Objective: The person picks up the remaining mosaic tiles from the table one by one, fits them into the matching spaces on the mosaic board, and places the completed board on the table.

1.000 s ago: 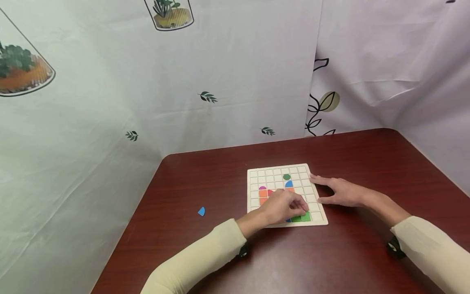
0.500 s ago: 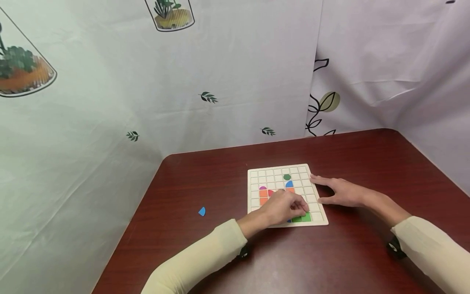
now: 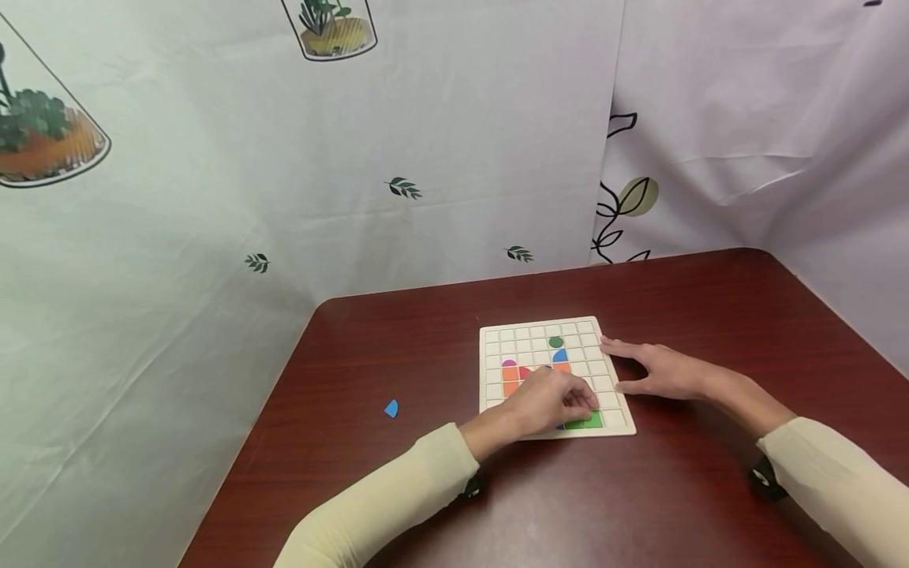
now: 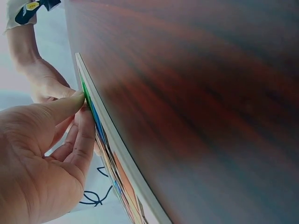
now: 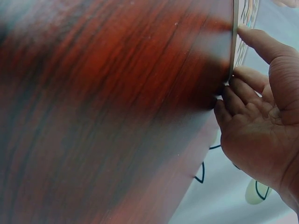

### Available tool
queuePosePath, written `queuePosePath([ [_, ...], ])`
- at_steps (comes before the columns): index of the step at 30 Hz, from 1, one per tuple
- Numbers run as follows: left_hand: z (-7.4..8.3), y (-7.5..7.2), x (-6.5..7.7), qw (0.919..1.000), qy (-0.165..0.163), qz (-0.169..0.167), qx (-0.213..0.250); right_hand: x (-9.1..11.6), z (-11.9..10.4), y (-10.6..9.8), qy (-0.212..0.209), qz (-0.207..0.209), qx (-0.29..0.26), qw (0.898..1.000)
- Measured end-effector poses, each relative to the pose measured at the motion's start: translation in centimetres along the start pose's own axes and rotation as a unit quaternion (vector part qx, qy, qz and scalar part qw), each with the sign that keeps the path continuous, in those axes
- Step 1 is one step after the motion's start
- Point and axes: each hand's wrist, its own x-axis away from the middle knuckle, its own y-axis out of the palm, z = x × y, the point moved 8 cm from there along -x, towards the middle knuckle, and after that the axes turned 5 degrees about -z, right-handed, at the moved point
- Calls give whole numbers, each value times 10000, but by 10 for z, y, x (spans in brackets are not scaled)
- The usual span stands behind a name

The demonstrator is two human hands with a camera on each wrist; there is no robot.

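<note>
A cream grid board (image 3: 615,417) lies flat on the table with coloured flat pieces set in its cells. My left hand (image 3: 543,399) reaches across the board and hides its lower middle. Its thumb and fingertips pinch at a green square tile (image 3: 593,420) in the front row. In the left wrist view, the thumb of the left hand (image 4: 42,144) meets the green strip at the board's edge. My right hand (image 3: 663,372) lies with spread fingers against the board's right edge. Nothing is gripped by the right hand (image 5: 261,112) in the right wrist view.
A loose blue quarter-circle piece (image 3: 391,409) lies on the dark red table (image 3: 341,363), left of the board. On the board are a dark green circle (image 3: 556,342), a blue quarter piece (image 3: 560,356) and orange squares (image 3: 510,375). A printed curtain (image 3: 454,118) hangs behind.
The green tile under my left fingertips has shifted slightly and now lines up more evenly with its row. Both hands have stayed almost in place.
</note>
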Motion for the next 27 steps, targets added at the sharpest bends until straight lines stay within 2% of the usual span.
queuePosePath([
  [14,0,-1,-1,9999,-118,-34,-67,1,1,0,-21,2,22,10000],
  [19,-6,-13,5,9997,-182,149,-74,1,2,1,38,-14,-46,10000],
  [22,-11,-24,8,9993,-224,290,1,1,4,1,99,-21,-68,9999],
  [27,-19,-42,16,9980,-339,524,-123,1,4,1,181,-67,-39,9998],
])
